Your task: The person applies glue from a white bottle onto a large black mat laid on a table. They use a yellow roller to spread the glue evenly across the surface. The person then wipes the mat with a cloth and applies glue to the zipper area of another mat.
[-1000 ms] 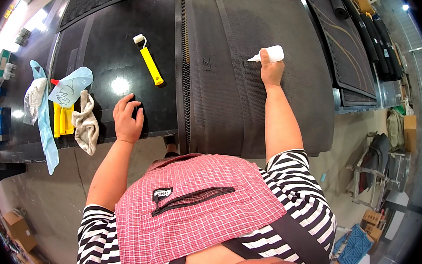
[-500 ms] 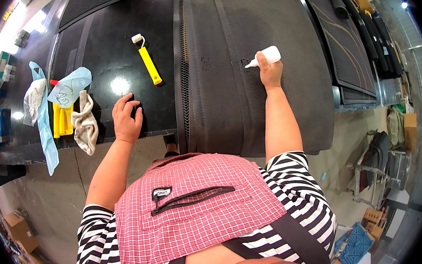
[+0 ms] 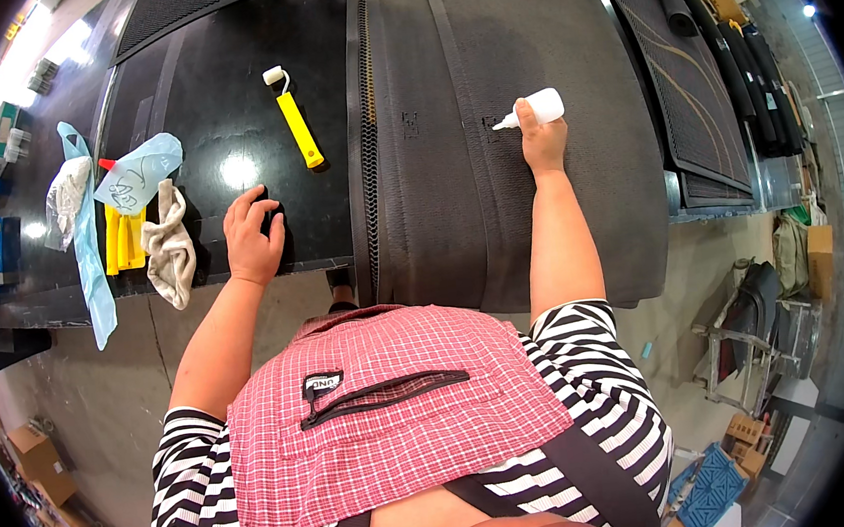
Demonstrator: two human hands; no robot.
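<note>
My right hand point(image 3: 544, 144) is wrapped round a white squeeze bottle point(image 3: 549, 105) with a thin nozzle. The bottle is tilted, its tip pointing left and down at a small dark square outline point(image 3: 490, 135) on a large dark grey ribbed mat point(image 3: 579, 220). Whether the tip touches the mat I cannot tell. A second such outline point(image 3: 411, 124) shows farther left. My left hand point(image 3: 256, 244) rests on the black tabletop point(image 3: 198, 112) near its front edge, fingers spread and holding nothing. Beyond it lies a small roller point(image 3: 301, 131) with a yellow handle and a white head.
Left on the table are a light blue plastic bag point(image 3: 140, 176), yellow-handled tools point(image 3: 124, 241), a beige cloth point(image 3: 171, 255) and a crumpled clear bag point(image 3: 66, 199). Another dark mat point(image 3: 678, 90) with tan curved lines lies at the right, near several rolls point(image 3: 758, 84).
My right hand and the bottle have shifted very slightly to the right, the nozzle tip drawing a little toward the right. My left hand stays in place.
</note>
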